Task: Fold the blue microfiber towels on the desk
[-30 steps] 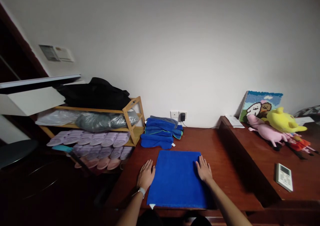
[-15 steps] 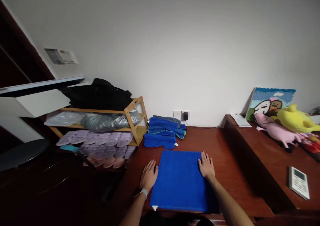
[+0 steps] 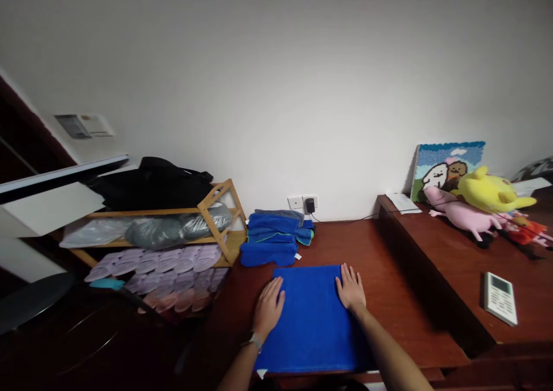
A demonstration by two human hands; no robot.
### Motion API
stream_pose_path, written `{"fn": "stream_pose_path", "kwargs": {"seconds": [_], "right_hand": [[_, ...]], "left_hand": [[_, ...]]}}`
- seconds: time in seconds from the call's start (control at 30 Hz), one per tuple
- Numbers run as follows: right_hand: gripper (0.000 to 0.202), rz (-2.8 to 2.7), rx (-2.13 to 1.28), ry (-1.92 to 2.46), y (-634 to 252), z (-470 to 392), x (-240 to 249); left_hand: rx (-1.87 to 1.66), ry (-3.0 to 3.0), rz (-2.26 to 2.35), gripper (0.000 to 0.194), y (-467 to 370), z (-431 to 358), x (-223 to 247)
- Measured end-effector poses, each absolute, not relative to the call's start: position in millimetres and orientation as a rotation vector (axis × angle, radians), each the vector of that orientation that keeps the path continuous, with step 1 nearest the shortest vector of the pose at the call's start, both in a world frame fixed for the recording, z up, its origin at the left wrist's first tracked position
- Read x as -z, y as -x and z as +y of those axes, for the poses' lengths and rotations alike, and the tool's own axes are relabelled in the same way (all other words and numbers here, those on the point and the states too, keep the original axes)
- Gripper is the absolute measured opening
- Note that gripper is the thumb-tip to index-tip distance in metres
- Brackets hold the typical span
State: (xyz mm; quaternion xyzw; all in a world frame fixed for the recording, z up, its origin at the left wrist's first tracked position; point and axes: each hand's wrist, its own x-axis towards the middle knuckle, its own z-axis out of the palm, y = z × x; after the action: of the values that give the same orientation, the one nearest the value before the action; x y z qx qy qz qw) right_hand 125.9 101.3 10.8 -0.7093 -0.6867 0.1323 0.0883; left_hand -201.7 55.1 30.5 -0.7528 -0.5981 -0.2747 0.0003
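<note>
A blue towel (image 3: 311,322) lies spread flat on the brown wooden table, with a small white tag at its near left corner. My left hand (image 3: 268,307) rests flat on the towel's left edge, fingers stretched out and pointing away from me. On the opposite side, my right hand (image 3: 351,287) lies palm down over the far right corner, its fingers slightly spread. Neither hand grips the cloth. Beyond the towel sits a pile of folded blue towels (image 3: 274,236), some with green edging.
Left of the table stands a wooden rack (image 3: 220,207) with slippers (image 3: 159,261) and a black bag (image 3: 151,186). A plugged-in charger (image 3: 310,205) trails a cable along the wall. On the raised right surface are plush toys (image 3: 464,212) and a white remote-like device (image 3: 500,299).
My left hand has moved right, from beside the towel onto its left edge. My right hand stays at the far right corner. The camera view has turned slightly.
</note>
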Motion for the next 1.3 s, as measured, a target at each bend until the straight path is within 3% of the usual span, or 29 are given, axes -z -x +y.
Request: {"fn": "stream_pose_path", "kwargs": {"seconds": [0.23,0.4,0.6,0.97,1.3], "right_hand": [[0.065,-2.124,-0.382,2.134,-127.0,98.7,-20.3],[0.068,-2.201,-0.332,2.128,-128.8,99.2,-14.8],[0.065,-2.094,-0.354,2.135,-126.8,101.7,-10.5],[0.068,-2.065,-0.36,2.147,-125.9,101.2,-10.2],[0.068,-2.08,-0.313,2.169,-125.3,100.5,-8.5]], "left_hand": [[0.532,2.772,-1.694,0.065,20.2,98.3,-26.6],[0.479,2.843,-1.693,0.067,-15.0,117.2,-7.4],[0.363,2.794,-1.725,0.073,37.9,123.3,-5.6],[0.351,2.466,-2.021,0.075,220.3,125.1,9.8],[0.368,2.429,-2.077,0.08,229.0,126.3,12.4]]}}
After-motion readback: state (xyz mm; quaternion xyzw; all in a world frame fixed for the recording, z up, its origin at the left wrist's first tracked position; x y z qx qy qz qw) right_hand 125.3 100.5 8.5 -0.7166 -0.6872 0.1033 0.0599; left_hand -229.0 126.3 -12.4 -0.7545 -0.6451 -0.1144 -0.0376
